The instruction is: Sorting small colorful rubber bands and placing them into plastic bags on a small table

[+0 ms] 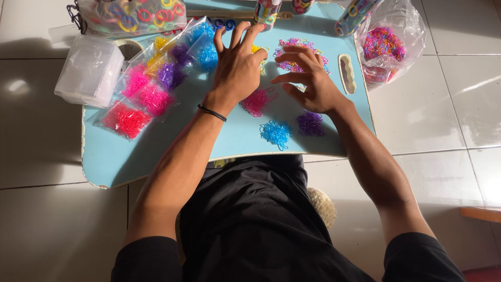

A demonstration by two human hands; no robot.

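While over mixed bands (300,52), both hands (237,68).

Sunlit white tiled floor (428,115) under a pale blue lap table (130,156).

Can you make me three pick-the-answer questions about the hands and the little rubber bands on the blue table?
1. Where is the blue pile?
A. On the table, in front of the hands
B. On the floor
C. Inside the clear box

2. What colour is the pile right beside it?
A. Green
B. Purple
C. White

3. How are the left hand's fingers?
A. In a fist
B. Spread open
C. Hidden

Answers: 1 A, it lies loose on the table's near part. 2 B, it is plainly purple. 3 B, the fingers fan apart over the table; the right hand curls beside it.
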